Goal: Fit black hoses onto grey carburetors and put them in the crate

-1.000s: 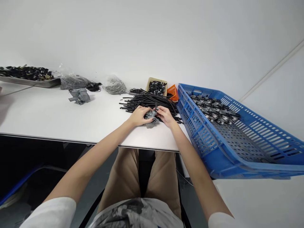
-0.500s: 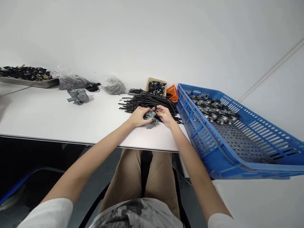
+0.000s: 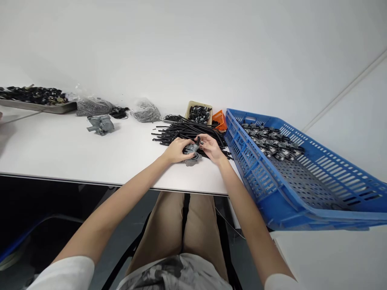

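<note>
My left hand (image 3: pixel 178 150) is wrapped around a grey metal carburetor (image 3: pixel 192 160) low over the white table, thumb across its near side. A short black rubber piece (image 3: pixel 198 141) stands up at the carburetor's top right. The fingertips of my right hand (image 3: pixel 211 148) close around that piece; its lower end is hard to make out. Just behind both hands lies a pile of black rubber hoses (image 3: pixel 181 129). Another grey carburetor (image 3: pixel 101 125) sits on the table to the left.
A blue crate (image 3: pixel 256 169) at the right holds rows of carburetors. Behind the hoses stand a cream tray (image 3: pixel 189 105) of small parts and an orange basket (image 3: pixel 222 119). Bagged metal parts (image 3: pixel 145 110) and a metal tray (image 3: pixel 57 108) line the wall. Part of another person's hand shows at the left edge.
The black piece now stands more visible on the carburetor, and my right fingers have shifted slightly around it. My left hand keeps its hold. The view has tilted a little.
</note>
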`<state>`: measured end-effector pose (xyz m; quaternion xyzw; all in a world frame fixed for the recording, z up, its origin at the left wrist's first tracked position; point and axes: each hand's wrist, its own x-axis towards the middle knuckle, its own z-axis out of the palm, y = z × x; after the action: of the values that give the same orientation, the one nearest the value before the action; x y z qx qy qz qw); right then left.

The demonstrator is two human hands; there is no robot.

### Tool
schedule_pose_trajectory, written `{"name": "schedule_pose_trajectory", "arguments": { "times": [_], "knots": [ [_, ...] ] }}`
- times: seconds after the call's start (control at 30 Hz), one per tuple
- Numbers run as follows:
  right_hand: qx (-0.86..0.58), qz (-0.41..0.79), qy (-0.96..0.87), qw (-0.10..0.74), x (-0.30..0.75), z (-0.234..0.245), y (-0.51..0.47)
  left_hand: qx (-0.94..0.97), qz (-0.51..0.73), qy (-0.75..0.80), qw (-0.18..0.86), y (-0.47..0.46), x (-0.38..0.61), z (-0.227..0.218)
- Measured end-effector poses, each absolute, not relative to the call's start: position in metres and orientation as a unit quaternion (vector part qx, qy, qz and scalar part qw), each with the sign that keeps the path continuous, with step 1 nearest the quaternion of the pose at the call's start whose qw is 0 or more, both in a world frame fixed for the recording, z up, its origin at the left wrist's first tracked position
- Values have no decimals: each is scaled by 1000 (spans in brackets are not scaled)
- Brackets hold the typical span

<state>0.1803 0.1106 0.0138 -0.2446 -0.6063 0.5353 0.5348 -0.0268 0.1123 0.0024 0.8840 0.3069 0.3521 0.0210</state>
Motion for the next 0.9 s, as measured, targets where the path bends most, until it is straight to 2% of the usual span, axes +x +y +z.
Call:
{"name": "schedule_pose_trajectory", "arguments": {
  "times": [0.23, 0.9],
  "knots": [
    [-259, 500, -598, 570, 177, 11, 118, 883, 351, 312, 24, 110, -25, 6],
    [-257, 550, -590, 532, 182, 21, 103, 886, 342, 313, 20, 111, -27, 5]
  ]
}}
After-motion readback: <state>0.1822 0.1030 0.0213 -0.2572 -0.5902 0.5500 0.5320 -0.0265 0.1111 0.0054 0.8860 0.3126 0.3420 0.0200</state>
